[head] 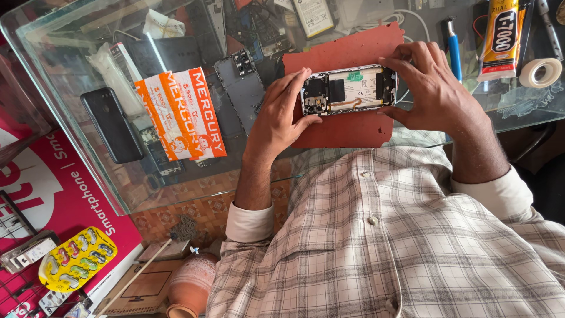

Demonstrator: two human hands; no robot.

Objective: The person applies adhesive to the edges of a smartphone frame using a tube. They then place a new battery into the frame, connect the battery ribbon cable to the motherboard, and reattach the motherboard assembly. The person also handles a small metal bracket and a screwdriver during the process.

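Two hands, left hand [276, 115] and right hand [432, 88], grip an opened phone [348, 89] by its ends above the red mat [347, 126]

A glass table [70, 135] carries a red mat [347, 126], black phone [112, 125], tape roll [541, 72] and glue tube [499, 38].

The opened phone [348, 89] shows a white battery, black circuit parts, a small green patch and an orange-brown flex strip, and it lies over a dull red mat [353, 126] on the clear, green-edged glass table [70, 126]. A black phone [112, 125] and an orange-and-white printed packet [179, 115] lie on the glass, with a blue pen [454, 52], a yellow-and-black glue tube [500, 38] and a white tape roll [540, 72] (translucent core). The shirt [400, 247] is cream with grey checks; a yellow blister card [77, 259] holds multicoloured pieces.
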